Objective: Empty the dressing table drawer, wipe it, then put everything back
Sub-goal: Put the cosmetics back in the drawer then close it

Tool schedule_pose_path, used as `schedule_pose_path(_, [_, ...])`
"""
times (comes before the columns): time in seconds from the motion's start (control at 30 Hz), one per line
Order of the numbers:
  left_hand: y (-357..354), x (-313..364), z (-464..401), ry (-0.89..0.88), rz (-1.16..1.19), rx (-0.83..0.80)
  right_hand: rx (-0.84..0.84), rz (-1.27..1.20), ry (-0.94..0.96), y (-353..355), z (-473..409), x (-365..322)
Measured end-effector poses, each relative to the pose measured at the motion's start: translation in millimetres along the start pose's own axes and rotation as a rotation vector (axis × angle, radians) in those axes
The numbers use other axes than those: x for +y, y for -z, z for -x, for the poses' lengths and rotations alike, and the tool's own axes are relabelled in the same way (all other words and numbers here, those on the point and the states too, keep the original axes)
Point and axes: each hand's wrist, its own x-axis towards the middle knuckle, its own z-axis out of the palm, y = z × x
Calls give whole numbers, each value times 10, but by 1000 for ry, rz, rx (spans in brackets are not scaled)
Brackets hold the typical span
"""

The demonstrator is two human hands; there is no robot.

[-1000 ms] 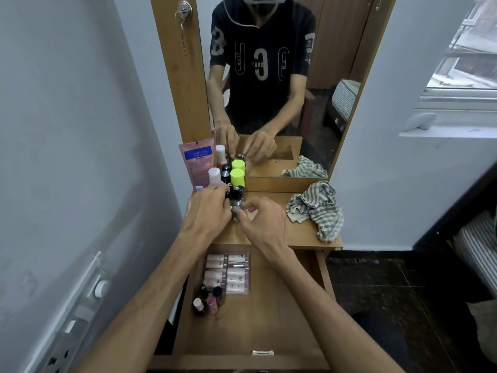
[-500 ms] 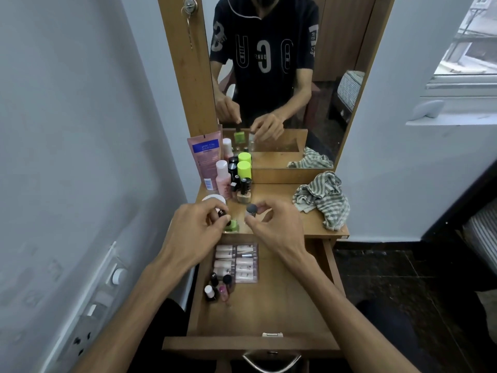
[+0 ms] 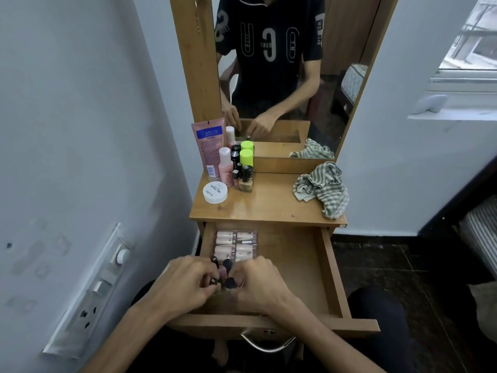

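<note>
Head view shows my left hand and right hand closed together round small upright bottles in the drawer, lower centre; more bottles stand on the table, up-frame, left of centre.

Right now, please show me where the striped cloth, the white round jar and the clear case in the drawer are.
striped cloth [image 3: 322, 189]: head view, middle of the crumpled fabric.
white round jar [image 3: 215, 192]: head view, centre of its printed lid.
clear case [image 3: 235, 244]: head view, middle of its top.
</note>
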Motion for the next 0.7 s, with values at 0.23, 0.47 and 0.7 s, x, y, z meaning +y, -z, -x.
schedule_pose_path(0.23, [-210, -190, 40, 1, -91, 6, 45, 5, -41, -272, -108, -25])
schedule_pose_path(0.47, [-227, -178, 55, 0, -73, 23, 30, -53, -67, -281, -94, 34])
schedule_pose_path(0.7, [66, -78, -164, -8, 33, 269, 61, -161, -55, 290, -79, 32])
